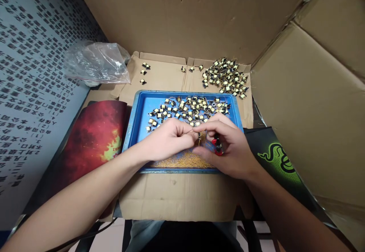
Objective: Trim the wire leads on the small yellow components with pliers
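Over the blue tray (132, 130), my left hand (173, 140) pinches a small coil transformer (199, 135) with thin copper wire leads between thumb and index finger. My right hand (230, 149) curls around red-and-black wire cutters (218, 146), which are mostly hidden in the palm. Its index fingertip reaches to the left fingertips, close to the transformer, and its thumb lies below the leads. Behind my hands, many transformers with yellow-wrapped coils (196, 105) lie loose at the tray's far side. Copper wire clippings (182, 160) cover the near side of the tray.
On the cardboard behind the tray, a heap of transformers (225, 75) lies at right, with several single ones (143, 72) at left. A clear plastic bag (98, 62) rests at far left. A red mat (97, 134) and black-green mat (278, 160) flank the tray. Cardboard walls (319, 100) enclose the workspace.
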{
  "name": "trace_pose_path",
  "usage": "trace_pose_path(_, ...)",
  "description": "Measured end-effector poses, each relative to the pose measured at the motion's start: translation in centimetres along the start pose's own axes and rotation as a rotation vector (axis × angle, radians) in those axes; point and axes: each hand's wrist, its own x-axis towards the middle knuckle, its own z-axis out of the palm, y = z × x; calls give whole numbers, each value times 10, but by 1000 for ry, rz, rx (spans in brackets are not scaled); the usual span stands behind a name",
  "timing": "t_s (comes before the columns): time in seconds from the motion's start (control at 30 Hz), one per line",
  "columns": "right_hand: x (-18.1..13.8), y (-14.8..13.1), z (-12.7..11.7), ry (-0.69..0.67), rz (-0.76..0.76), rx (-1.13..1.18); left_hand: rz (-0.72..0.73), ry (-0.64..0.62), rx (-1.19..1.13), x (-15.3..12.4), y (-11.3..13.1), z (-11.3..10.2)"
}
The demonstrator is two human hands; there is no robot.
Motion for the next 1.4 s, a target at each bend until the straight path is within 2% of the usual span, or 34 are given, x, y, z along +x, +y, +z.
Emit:
trace_pose_path(0.13, 3, 1, 3, 139, 35, 30, -14, -17, 45, 0, 5, 4)
trace_pose_path(0.33, 5, 5, 4, 79, 190, 228, 34, -85, 63, -1, 6, 1)
trace_pose_path(0.5, 3, 11, 6, 137, 265, 309, 52, -78, 83, -4, 6, 0)
trace_pose_path(0.57, 3, 15, 5, 145, 305, 398, 122, 33, 85, -3, 5, 2)
trace_pose_path(0.63, 3, 16, 4, 165, 329, 465, 232, 228, 117, -2, 4, 4)
trace_pose_path(0.73, 4, 14, 5, 218, 329, 353, 384, 463, 231, -1, 0, 5)
trace_pose_path(0.8, 3, 12, 6, 227, 328, 290, 475, 535, 350, 1, -3, 5)
trace_pose_path(0.9, 3, 14, 7, 197, 311, 415, 602, 577, 551, 3, -6, 6)
trace_pose_path(1.0, 2, 15, 6, 233, 280, 483, 654, 606, 639, 4, -8, 7)
trace_pose_path(1.07, 3, 11, 6, 241, 252, 392, 653, 621, 661, 4, -8, 8)
trace_pose_path(1.23, 4, -1, 9, 308, 85, -60, 576, 581, 611, 3, -7, 9)
trace_pose_path(1.3, 4, -3, 11, 351, 48, -122, 470, 527, 467, 2, -6, 10)
trace_pose_path(1.4, 3, -2, 10, 366, 17, -152, 307, 358, 127, 1, -3, 11)
